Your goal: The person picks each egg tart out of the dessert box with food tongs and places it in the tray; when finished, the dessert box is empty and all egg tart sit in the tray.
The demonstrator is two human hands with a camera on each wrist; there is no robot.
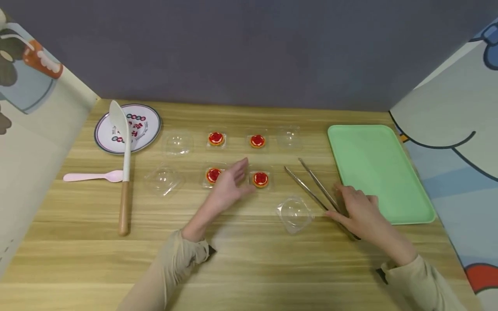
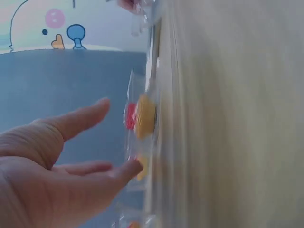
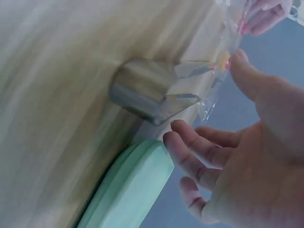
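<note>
My left hand [image 1: 227, 190] reaches over the table between two small red-topped tarts in clear plastic trays, fingers extended and holding nothing. Its wrist overlaps the edge of the left tart [image 1: 213, 175]; the right tart [image 1: 260, 179] lies just past the thumb. Thumb and fingers stand apart beside a tart [image 2: 145, 116] in the left wrist view. At the right, my right hand [image 1: 362, 216] hovers around metal tongs [image 1: 319, 185], thumb and fingers spread on either side. The right wrist view shows the tongs [image 3: 142, 90] on the table, apart from loosely bent fingers.
Two more tarts [image 1: 216, 138] [image 1: 257, 141] sit behind. Several clear domed lids lie around them, one lid [image 1: 295, 214] near the tongs. A green tray [image 1: 377, 168] stands right. At left are a plate [image 1: 145, 134], a white spoon with wooden handle [image 1: 124, 203] and a pink spoon [image 1: 91, 176].
</note>
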